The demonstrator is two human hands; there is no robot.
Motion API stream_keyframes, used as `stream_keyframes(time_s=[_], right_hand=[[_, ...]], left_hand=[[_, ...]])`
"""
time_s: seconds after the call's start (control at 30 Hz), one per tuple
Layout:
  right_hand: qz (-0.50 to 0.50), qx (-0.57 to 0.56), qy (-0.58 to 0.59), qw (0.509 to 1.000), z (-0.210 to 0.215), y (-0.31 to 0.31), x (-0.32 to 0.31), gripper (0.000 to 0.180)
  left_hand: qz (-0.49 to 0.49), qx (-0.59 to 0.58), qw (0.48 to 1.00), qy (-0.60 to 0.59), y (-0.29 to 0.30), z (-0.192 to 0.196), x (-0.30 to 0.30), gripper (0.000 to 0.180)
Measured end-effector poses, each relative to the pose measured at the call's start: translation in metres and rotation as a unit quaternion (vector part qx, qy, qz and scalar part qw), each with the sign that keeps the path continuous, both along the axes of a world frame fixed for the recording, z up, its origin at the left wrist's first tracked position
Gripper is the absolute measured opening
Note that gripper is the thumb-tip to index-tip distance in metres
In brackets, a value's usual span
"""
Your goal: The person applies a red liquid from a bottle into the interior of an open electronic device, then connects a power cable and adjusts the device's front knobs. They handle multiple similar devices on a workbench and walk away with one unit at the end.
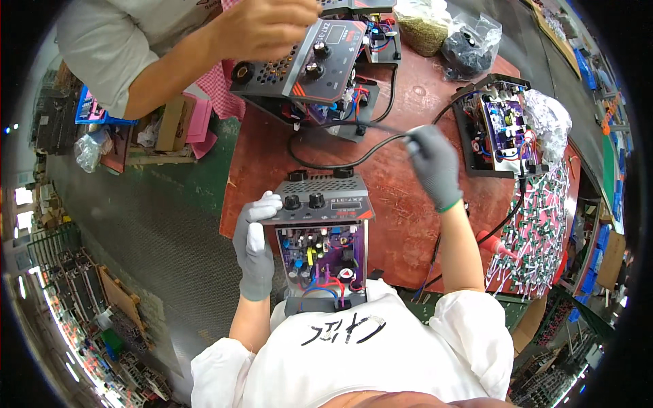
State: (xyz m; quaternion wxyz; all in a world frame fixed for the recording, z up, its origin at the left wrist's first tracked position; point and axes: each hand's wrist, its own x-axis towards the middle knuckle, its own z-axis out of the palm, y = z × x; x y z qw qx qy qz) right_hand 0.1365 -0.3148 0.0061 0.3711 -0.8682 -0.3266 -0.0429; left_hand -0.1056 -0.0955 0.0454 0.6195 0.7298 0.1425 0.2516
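Note:
Close in front of me on the table edge stands an open welding machine (325, 255), its dark panel with two black knobs on top and a purple circuit board with coloured wires showing inside. My left hand (253, 248), in a grey glove, grips the left side of its panel, thumb and fingers closed around the corner. My right hand (435, 166), also gloved in grey, is raised over the table to the right. Its fingers are closed on a black cable (381, 144), which loops left behind the machine.
Across the table a person's bare hand (275, 27) hovers above another welding machine (316, 61). An opened unit (500, 126) sits at right, beside a pile of small wired parts (537, 238) and a red bottle (493, 243). Plastic bags (471, 51) lie at the far side.

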Motion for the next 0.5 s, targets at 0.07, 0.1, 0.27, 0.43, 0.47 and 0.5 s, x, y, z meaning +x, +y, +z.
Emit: stream_keyframes(time_s=[0.07,0.1,0.27,0.43,0.47,0.5], right_hand=[[-0.068,0.01,-0.076,0.995,0.016,-0.003,0.023,0.01],[-0.096,0.0,-0.085,0.992,0.014,-0.003,0.032,0.01],[-0.196,0.031,-0.015,0.98,-0.022,0.014,0.065,0.015],[0.046,0.131,0.16,0.977,-0.019,0.026,0.027,0.013],[0.082,0.141,0.274,0.948,-0.009,0.025,0.017,0.015],[0.118,0.148,0.387,0.902,0.0,0.024,0.004,0.017]], left_hand=[[-0.001,0.005,1.0,-0.006,-0.002,-0.001,-0.001,0.043],[-0.005,0.002,1.0,-0.004,-0.001,0.0,0.001,0.043],[-0.012,0.004,1.0,0.008,0.0,0.002,0.007,0.044],[0.008,-0.009,0.999,0.036,0.003,-0.006,0.009,0.047],[0.019,-0.014,0.999,0.049,0.004,-0.009,0.009,0.047],[0.023,-0.034,0.997,0.058,0.005,-0.008,0.01,0.043]])
